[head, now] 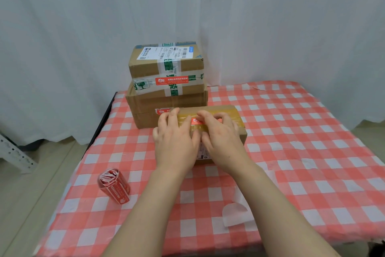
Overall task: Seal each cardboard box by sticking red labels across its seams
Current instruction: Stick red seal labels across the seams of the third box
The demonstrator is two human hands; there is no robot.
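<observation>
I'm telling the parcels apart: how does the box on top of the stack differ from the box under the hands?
The top box sits on another box; the near box sits on the tablecloth. The top box is bound with green-printed white tape; the near box has brownish tape. Nothing touches the top box; the left hand and right hand rest on the near box. Both are cardboard and carry a red label.

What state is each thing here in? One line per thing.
Near box: taped shut, red label on top.
Left hand: flat on the near box.
Right hand: pressing the label down.
Top box: taped, labelled, stacked on the big box.
Big box: shut, labelled.
Label roll: lying on its side.
Backing paper: lying loose.
</observation>
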